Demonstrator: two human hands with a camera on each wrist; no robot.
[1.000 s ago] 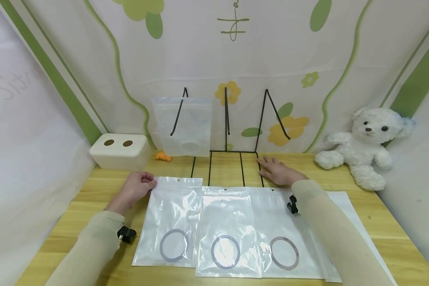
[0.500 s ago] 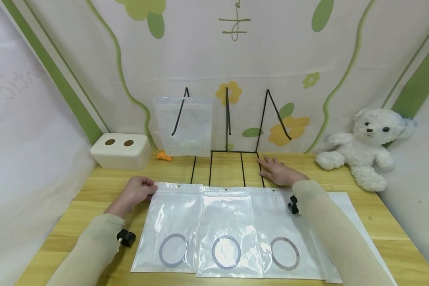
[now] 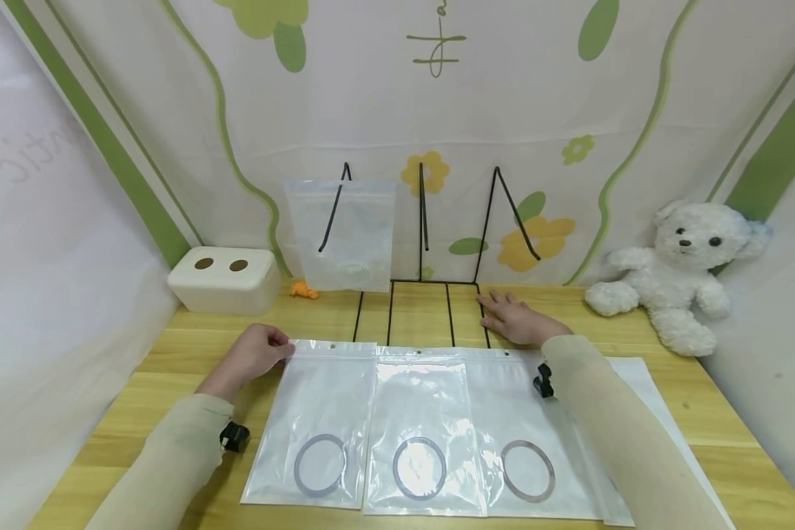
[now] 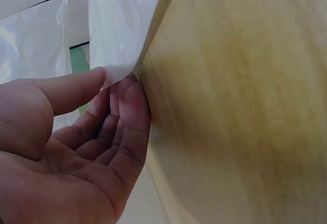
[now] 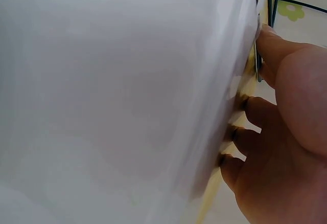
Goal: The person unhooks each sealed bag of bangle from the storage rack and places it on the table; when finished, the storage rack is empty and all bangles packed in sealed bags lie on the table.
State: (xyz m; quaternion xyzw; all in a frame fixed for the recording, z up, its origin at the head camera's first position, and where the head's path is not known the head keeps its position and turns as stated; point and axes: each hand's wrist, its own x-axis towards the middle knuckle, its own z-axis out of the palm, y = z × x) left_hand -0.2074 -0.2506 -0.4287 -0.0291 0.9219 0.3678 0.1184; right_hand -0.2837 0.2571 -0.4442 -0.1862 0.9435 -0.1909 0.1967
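My left hand (image 3: 255, 352) pinches the top left corner of a clear zip bag (image 3: 321, 412) with a ring showing near its bottom. In the left wrist view the thumb and fingers close on the bag's corner (image 4: 122, 45). Beside it lie a second ringed bag (image 3: 420, 412) and a third ringed bag (image 3: 510, 397), their edges meeting or overlapping. My right hand (image 3: 517, 320) rests with fingers spread on the right side of the black wire rack's base (image 3: 481, 313). Another clear bag (image 3: 351, 258) hangs on the rack's left hook (image 3: 331, 213).
Two more rack hooks, a middle hook (image 3: 424, 213) and a right hook (image 3: 517, 213), stick out. A white box with two holes (image 3: 221, 283) stands at the back left, near a small orange object (image 3: 303, 290). A white teddy bear (image 3: 682, 272) sits at the right. Another bag (image 3: 636, 375) lies partly under my right sleeve.
My left hand has drawn the leftmost bag slightly toward me, so its top edge now lies about level with its neighbours'. The right hand has stayed on the rack base.
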